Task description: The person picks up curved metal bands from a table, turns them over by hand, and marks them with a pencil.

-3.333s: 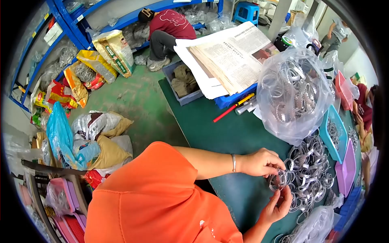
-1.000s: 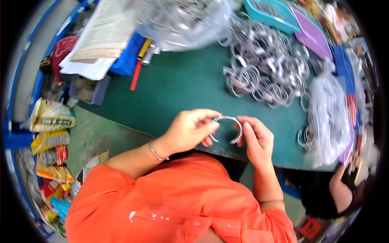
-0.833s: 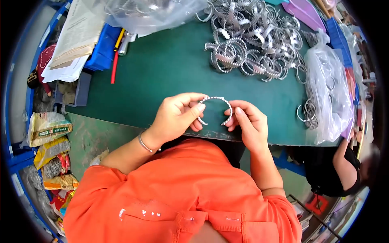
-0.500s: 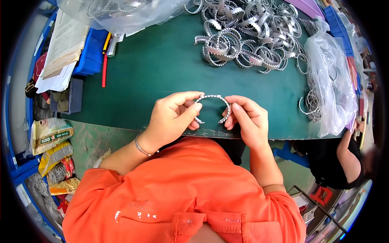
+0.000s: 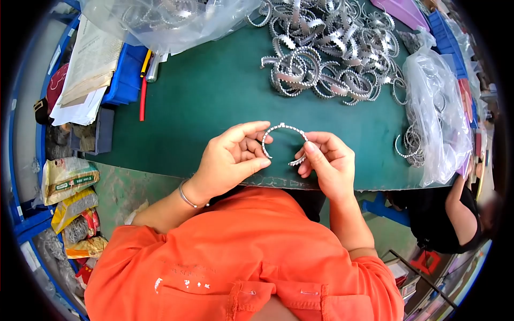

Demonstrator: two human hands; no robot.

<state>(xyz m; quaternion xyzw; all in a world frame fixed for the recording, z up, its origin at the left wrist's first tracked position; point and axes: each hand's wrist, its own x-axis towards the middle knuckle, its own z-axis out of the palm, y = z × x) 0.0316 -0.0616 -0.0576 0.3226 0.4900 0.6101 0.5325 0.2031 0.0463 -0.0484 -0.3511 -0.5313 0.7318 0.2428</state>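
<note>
In my right hand (image 5: pixel 331 160), thumb and fingers pinch the right side of a thin toothed metal ring (image 5: pixel 282 126), an open C-shaped band with its gap toward me. Around the ring's left side is my left hand (image 5: pixel 230 152), its thumb and index finger spread apart. A left fingertip lies close against the band; whether it touches, I cannot tell. Beyond both hands, a tangled pile of similar toothed metal rings (image 5: pixel 342 48) lies on the green tabletop (image 5: pixel 209 91).
Clear plastic bags (image 5: pixel 436 107) of rings lie at the right and upper left. A blue bin (image 5: pixel 126 75), papers (image 5: pixel 88 69) and a red pen (image 5: pixel 143 99) are at the left. Another person's arm (image 5: pixel 460 208) shows at the right, beside a blue stool (image 5: pixel 385 211).
My left thumb and index finger have parted and let go of the ring's left side. The ring has turned slightly in my right hand, which still pinches it.
</note>
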